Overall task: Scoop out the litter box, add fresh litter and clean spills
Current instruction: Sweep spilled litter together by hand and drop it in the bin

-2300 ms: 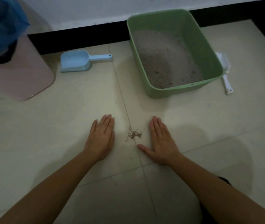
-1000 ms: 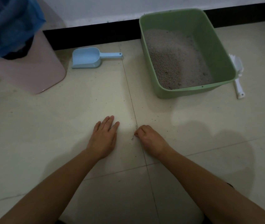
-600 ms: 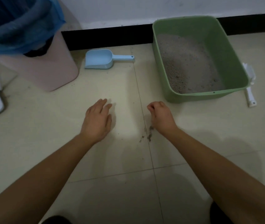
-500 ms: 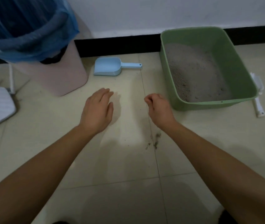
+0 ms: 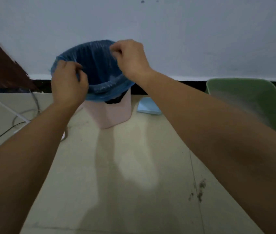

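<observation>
A pink bin (image 5: 115,114) lined with a blue bag (image 5: 98,65) stands against the wall. My left hand (image 5: 68,83) is curled on the bag's near left rim and seems to pinch the plastic. My right hand (image 5: 130,59) hovers at the far right rim with its fingertips pinched together; what they hold is hidden. The green litter box (image 5: 251,98) with grey litter sits at the right edge, partly behind my right forearm. A light blue scoop (image 5: 148,108) lies between bin and box. A small patch of spilled litter (image 5: 201,186) lies on the tile seam at lower right.
Grey and black cables (image 5: 24,114) and a thin white rod (image 5: 9,108) lie on the floor left of the bin. A dark brown panel (image 5: 0,70) leans in at the far left. Pale floor tiles stretch between me and the bin.
My right hand closed on the spilled litter and lifted, leaving a smaller patch. Both hands then rose from the floor to the bin's rim, and my view swung up and left.
</observation>
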`<state>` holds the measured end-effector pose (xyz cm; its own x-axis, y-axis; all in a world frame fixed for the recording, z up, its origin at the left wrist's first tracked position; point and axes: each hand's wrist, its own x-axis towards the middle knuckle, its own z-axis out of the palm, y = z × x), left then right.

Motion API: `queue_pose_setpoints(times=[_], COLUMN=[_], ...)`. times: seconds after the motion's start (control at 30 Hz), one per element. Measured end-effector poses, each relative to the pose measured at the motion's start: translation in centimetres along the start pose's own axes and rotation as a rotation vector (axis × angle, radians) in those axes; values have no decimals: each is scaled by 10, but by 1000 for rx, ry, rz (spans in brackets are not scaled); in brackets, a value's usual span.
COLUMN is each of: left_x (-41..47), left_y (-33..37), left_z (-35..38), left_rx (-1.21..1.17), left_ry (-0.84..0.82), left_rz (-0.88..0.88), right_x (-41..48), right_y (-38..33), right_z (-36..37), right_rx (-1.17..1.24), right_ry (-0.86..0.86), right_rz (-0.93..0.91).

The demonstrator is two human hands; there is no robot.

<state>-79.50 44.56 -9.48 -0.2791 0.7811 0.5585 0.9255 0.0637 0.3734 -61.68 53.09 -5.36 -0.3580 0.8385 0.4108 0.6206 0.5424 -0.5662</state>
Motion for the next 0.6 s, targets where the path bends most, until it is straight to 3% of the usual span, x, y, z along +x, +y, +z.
queue_pose_setpoints(times=[0.07, 0.1, 0.23, 0.4, 0.6], left_x=[-4, -5, -8, -12, -16], left_y=[-12, -13, -5, 0, 6], left_z=[11, 14, 19, 23, 20], left_rx=[-8, -16, -20, -52, -18], left_ry=[-52, -37, 76, 105, 121], left_rz=[-38, -54, -134, -112, -101], right_x=[1, 0, -5, 2, -21], right_y=[3, 6, 15, 16, 27], right_z=[17, 21, 26, 28, 8], right_rx=[-191, -247, -336, -230, -173], right_ry=[-279, -336, -200, -336, -298], right_rz=[-12, 1, -51, -37, -56])
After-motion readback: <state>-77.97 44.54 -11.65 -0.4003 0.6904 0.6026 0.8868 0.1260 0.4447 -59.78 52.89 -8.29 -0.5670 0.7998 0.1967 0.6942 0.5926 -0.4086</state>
